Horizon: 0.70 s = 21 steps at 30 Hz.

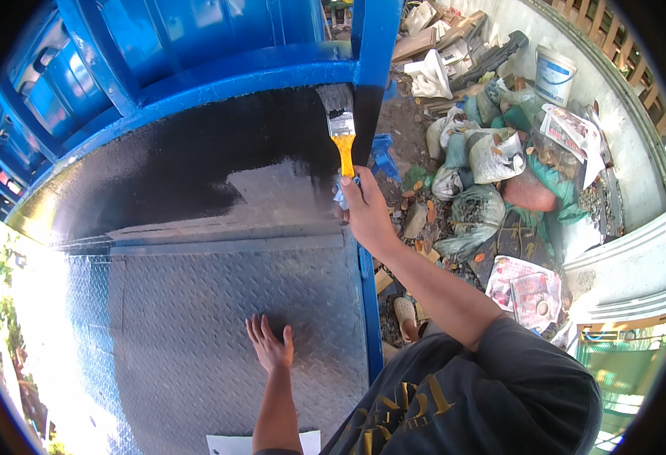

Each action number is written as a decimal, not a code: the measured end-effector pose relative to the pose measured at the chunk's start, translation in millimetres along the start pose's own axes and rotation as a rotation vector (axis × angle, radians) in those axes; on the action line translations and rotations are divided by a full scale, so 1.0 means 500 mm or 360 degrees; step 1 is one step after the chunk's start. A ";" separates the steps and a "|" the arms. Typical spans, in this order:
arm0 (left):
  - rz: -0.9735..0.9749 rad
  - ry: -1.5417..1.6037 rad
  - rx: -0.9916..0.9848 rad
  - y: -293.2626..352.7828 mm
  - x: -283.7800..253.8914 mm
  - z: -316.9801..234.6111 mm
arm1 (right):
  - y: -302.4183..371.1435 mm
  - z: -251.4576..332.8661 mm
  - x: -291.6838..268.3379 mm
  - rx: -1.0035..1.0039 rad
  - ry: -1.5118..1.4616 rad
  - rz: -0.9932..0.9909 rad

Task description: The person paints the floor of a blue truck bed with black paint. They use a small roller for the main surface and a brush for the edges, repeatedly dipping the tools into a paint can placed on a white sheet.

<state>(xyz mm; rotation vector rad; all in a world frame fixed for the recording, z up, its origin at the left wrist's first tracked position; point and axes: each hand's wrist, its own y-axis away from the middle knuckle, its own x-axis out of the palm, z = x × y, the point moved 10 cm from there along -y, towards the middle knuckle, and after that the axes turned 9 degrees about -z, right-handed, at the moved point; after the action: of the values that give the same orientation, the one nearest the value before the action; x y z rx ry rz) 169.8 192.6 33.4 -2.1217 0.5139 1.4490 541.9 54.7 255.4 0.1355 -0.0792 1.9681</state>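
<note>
right grip (pixel 369 208): clamped on 1 paintbrush (pixel 343 140) | left grip (pixel 273 349): apart, over treadplate (pixel 189 326) | 1 bucket (pixel 554 77)

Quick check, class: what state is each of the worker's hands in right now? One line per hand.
Left hand: open, fingers spread, palm toward the textured metal plate.
Right hand: closed, holding the yellow-handled paintbrush.
</note>
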 end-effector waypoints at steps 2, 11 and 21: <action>0.0003 -0.0007 0.0002 0.000 0.001 0.000 | 0.006 -0.001 0.003 -0.0016 0.0046 0.0022; -0.0017 -0.0012 0.0027 0.000 0.003 0.001 | 0.023 -0.001 0.013 0.0023 -0.0143 -0.0022; -0.0039 -0.0025 0.0062 -0.001 0.008 0.005 | 0.035 -0.011 0.043 0.0043 -0.0310 -0.0101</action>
<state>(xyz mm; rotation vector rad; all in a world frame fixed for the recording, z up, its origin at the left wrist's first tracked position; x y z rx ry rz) 169.7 194.5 28.8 -2.0780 0.5043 1.4293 517.2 67.9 252.8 0.3430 -0.1734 1.8891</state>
